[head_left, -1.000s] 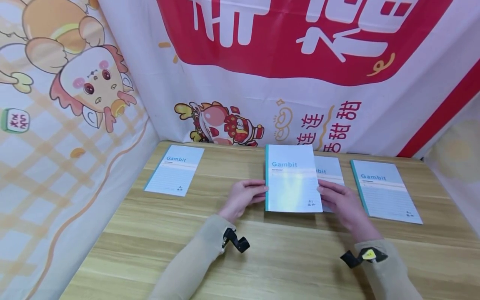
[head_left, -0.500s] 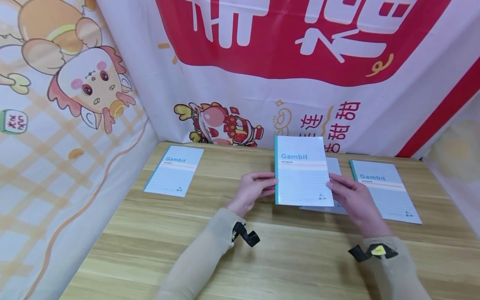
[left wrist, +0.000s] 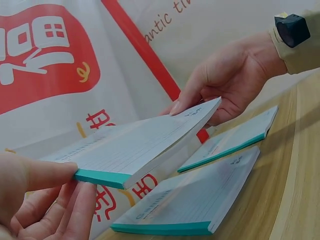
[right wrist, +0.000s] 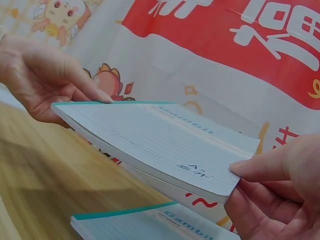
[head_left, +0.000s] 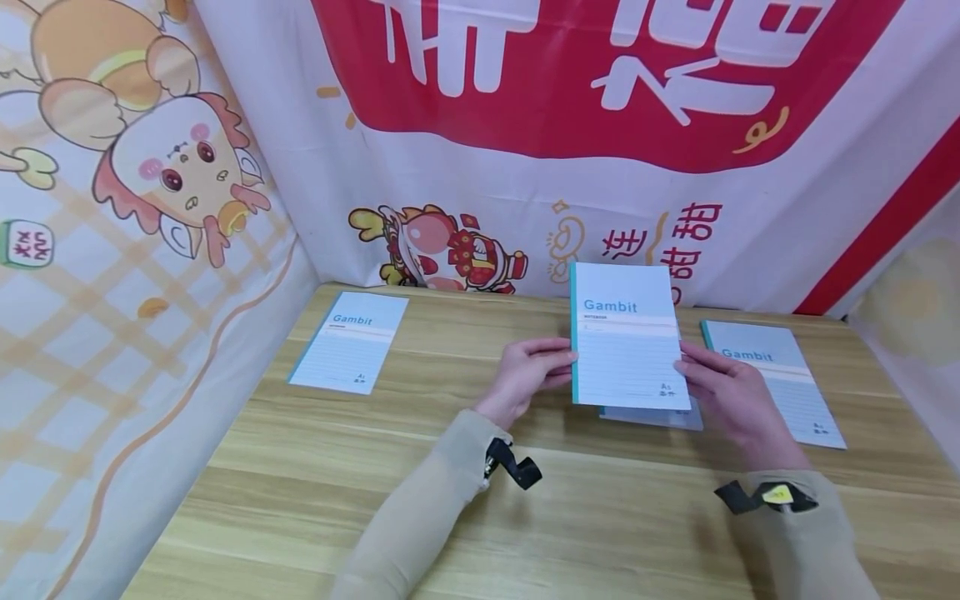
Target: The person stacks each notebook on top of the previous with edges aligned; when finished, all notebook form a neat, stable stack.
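A pale blue notebook (head_left: pixel 628 350) marked "Gambit", with a teal spine, is held up off the table between both hands. My left hand (head_left: pixel 528 379) pinches its spine edge, thumb on top and fingers below, as the left wrist view shows. At the opposite edge my right hand (head_left: pixel 738 396) pinches it the same way, thumb over the cover near the "A5" print. Under the raised notebook a second matching notebook (left wrist: pixel 187 197) lies flat on the table, mostly covered in the head view.
One more notebook (head_left: pixel 787 383) lies at the right, partly behind the right hand. Another notebook (head_left: pixel 348 342) lies at the far left of the wooden table (head_left: pixel 300 500). A printed cloth (head_left: pixel 450 167) hangs along the table's back edge.
Both hands have carried the held notebook rightward and up, so it now covers most of the notebook beneath. The other notebooks have stayed put.
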A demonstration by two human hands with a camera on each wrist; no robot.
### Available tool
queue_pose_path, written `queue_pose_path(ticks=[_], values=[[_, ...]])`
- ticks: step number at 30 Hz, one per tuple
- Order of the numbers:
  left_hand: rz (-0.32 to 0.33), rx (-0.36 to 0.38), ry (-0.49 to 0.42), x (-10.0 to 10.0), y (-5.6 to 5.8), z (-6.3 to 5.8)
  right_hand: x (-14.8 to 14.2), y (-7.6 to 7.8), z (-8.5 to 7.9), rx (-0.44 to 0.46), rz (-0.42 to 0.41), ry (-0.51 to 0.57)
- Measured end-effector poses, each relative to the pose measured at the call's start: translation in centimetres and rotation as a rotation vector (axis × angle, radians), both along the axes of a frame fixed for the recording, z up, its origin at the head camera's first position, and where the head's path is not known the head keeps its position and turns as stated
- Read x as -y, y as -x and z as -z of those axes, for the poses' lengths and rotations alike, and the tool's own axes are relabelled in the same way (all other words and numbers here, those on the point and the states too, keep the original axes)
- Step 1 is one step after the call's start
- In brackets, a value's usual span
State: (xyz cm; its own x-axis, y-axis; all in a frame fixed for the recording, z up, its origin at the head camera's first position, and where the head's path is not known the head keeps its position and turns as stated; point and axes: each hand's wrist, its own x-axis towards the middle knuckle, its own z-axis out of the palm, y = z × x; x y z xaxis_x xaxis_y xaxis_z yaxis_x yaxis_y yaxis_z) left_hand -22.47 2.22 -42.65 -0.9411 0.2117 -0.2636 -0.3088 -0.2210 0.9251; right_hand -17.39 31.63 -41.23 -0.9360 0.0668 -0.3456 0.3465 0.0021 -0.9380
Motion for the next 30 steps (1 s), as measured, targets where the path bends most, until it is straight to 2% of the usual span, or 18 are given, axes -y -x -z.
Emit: queue_pose_path(ticks=[9,16,22,30], values=[[0.003,-0.017,-0.001,-1.8,0.4,-0.4,-1.1,-0.1,0.1,-0.015,0.051,-0.010],[-0.015,-0.026,0.028,-3.1,0.9,-0.5,-2.0,-0.1,0.3,-0.025,0.093,0.035],[-0.016,-0.017,0.086,-4.0,1.4,0.1,-2.6,0.1,0.8,-0.013,0.102,0.049],[-0.019,-0.011,0.126,-5.2,1.6,1.1,-3.3,0.5,2.2,0.040,0.116,-0.002]])
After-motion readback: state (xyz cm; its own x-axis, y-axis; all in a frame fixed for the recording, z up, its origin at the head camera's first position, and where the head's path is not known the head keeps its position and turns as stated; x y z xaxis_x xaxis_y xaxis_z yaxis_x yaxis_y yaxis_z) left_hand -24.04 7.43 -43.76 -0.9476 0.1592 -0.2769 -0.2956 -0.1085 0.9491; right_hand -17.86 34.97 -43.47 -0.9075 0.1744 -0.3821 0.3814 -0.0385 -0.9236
